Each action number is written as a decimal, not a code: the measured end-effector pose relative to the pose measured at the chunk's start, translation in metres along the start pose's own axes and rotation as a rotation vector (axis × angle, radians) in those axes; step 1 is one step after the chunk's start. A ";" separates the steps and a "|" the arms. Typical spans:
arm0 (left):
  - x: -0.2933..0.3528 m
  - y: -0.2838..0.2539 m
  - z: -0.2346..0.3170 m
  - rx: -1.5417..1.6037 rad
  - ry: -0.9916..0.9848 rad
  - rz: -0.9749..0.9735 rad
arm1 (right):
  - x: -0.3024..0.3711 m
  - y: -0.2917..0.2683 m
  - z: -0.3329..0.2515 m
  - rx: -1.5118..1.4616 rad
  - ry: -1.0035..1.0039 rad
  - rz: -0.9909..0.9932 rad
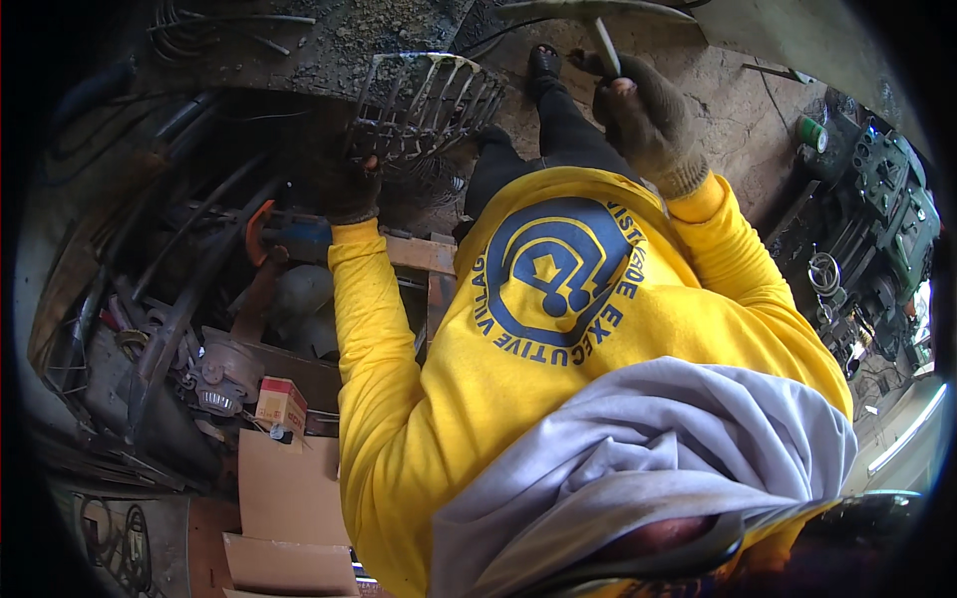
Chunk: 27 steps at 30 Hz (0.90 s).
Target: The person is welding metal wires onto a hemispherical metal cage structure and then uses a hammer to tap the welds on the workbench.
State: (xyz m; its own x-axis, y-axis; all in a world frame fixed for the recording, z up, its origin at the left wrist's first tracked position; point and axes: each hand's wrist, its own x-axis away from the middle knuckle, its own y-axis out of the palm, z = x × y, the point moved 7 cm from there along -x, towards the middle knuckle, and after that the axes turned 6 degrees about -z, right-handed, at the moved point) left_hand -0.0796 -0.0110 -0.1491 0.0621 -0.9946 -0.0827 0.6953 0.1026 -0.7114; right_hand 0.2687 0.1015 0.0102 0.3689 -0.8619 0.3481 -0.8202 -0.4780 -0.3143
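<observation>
My right hand [653,130], in a brown knit glove with a bare thumb tip, is closed around the pale handle of a hammer [605,48]. The hammer has a long, narrow, slightly curved head, raised ahead of my body. My left hand [351,187], in a dark glove, grips the near-left end of a metal grate [429,95] of parallel bars. The grate stands tilted at the edge of a dark workbench [339,65]; its lower part and most of my left fingers are lost in shadow. The hammer is apart from the grate.
Grey crumbs and bent rods [214,30] lie on the bench. To the left are metal bars, an orange clamp-like part [259,231], a motor-like casting [221,374], a small box [281,404] and cardboard [284,488]. A green machine [887,199] with a handwheel stands right.
</observation>
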 end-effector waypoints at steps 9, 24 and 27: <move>-0.003 -0.008 0.015 -0.130 0.102 0.066 | -0.005 0.031 -0.052 0.243 -0.353 0.035; -0.018 -0.005 0.031 -0.001 0.124 -0.037 | -0.010 0.034 -0.043 0.309 -0.332 0.125; -0.003 0.006 0.001 0.474 -0.076 0.001 | -0.018 0.050 -0.038 0.519 -0.224 -0.049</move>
State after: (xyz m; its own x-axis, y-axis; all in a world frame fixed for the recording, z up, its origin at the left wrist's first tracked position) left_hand -0.0752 -0.0073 -0.1524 0.1028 -0.9945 -0.0194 0.9440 0.1037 -0.3133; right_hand 0.2040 0.0998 0.0215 0.5308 -0.8247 0.1951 -0.4985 -0.4900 -0.7151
